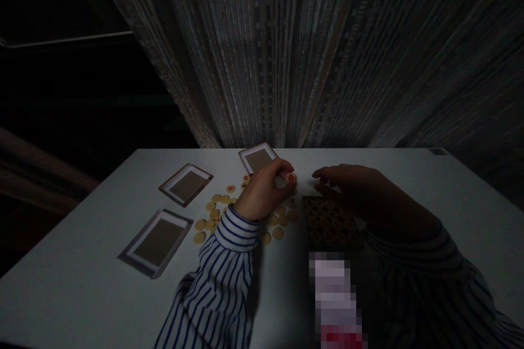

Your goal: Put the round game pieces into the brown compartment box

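Note:
My left hand (266, 188) pinches a round xiangqi piece (291, 178) with a red character between thumb and fingers, raised over the table. Loose pale wooden pieces (215, 213) lie scattered beneath and on both sides of my left wrist, most of them plain side up. To the right, my right hand (352, 185) hovers with fingers stretched forward and thumb apart, nothing visible in it. Under it stands a dark tray (308, 234) filled with rows of xiangqi pieces (327, 221); the hand and its shadow hide part of the tray.
Three framed cards or flat lids lie on the white table (102, 229): one at near left (155, 242), one at far left (186, 184), one behind my left hand (257, 158). A blurred patch (335, 294) covers the near middle. Striped curtains (278, 54) hang beyond the table.

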The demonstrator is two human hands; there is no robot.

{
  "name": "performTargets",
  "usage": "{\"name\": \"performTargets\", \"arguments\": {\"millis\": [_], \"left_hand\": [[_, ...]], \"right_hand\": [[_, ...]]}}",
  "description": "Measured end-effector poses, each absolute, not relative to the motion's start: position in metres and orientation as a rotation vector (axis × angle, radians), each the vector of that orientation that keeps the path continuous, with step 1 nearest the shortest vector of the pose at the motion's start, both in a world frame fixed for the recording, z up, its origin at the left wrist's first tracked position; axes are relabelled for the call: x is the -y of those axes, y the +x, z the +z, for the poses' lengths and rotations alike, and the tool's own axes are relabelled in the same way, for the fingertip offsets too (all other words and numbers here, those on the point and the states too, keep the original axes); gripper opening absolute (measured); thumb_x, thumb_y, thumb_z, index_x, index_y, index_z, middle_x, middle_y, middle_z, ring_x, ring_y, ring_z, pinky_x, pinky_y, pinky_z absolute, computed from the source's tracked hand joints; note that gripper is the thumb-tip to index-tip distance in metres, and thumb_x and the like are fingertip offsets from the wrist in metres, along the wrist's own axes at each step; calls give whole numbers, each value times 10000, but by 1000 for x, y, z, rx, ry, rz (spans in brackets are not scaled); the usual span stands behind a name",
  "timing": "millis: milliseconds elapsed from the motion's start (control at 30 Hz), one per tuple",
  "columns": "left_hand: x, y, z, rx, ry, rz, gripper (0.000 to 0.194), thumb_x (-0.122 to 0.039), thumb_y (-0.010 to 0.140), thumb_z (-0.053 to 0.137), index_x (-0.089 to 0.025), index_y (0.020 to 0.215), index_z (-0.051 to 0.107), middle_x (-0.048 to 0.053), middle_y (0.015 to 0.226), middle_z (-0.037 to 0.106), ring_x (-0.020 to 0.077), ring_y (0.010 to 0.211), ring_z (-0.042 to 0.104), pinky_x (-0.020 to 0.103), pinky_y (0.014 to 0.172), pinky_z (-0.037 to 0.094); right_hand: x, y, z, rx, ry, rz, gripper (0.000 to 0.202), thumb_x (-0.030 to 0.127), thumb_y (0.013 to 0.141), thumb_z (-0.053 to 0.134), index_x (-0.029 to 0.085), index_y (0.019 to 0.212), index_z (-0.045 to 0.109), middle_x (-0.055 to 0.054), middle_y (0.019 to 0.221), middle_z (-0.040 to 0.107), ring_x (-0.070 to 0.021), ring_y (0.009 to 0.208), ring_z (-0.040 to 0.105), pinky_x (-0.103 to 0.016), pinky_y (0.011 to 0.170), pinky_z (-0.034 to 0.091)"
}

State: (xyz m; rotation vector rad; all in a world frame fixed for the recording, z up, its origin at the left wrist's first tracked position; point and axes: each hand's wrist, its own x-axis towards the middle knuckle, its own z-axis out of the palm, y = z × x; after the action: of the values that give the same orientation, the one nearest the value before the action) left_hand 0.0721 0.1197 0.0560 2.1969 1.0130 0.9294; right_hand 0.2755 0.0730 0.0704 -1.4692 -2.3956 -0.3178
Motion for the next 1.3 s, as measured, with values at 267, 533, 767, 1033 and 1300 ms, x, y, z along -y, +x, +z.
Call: {"name": "performTargets", "arguments": {"millis": [267, 533, 767, 1033, 1300], "left_hand": [[-115, 78, 59, -915, 2056, 954, 201, -191, 745, 605, -163, 943, 582, 42, 888, 644, 136, 827, 606, 275, 789, 480], [-112, 86, 57, -839, 1886, 905, 202, -198, 755, 605, -134, 946, 596, 45, 818, 654, 125, 751, 606, 259, 705, 494], [-112, 92, 51, -877, 1885, 867, 160, -206, 765, 599, -137, 909, 595, 18, 752, 618, 106, 685, 563, 237, 652, 460], [-110, 95, 52, -873, 1899, 863, 104, -169, 754, 597, -132, 851, 592, 4, 727, 589, 99, 672, 533, 230, 651, 431], [-110, 97, 51, -866, 1923, 875, 89, -173, 738, 614, -133, 816, 601, -2, 702, 599, 93, 651, 536, 212, 611, 413]], "right_hand": [[-64, 286, 72, 2389, -1544, -282, 214, 235, 794, 544, 203, 983, 637, -31, 768, 701, -152, 619, 628, -255, 530, 443], [-62, 290, 70, 2410, -1582, -294, 224, 261, 808, 524, 216, 1000, 630, -21, 757, 693, -142, 622, 617, -242, 534, 422], [-60, 290, 73, 2411, -1643, -276, 222, 276, 806, 540, 209, 996, 631, -29, 764, 693, -163, 641, 625, -263, 544, 428], [-57, 294, 74, 2393, -1612, -223, 241, 279, 807, 534, 203, 1018, 621, -43, 797, 693, -171, 679, 628, -282, 582, 452], [-57, 296, 74, 2385, -1602, -216, 252, 282, 813, 512, 199, 1026, 618, -44, 798, 692, -173, 676, 627, -285, 574, 455]]}}
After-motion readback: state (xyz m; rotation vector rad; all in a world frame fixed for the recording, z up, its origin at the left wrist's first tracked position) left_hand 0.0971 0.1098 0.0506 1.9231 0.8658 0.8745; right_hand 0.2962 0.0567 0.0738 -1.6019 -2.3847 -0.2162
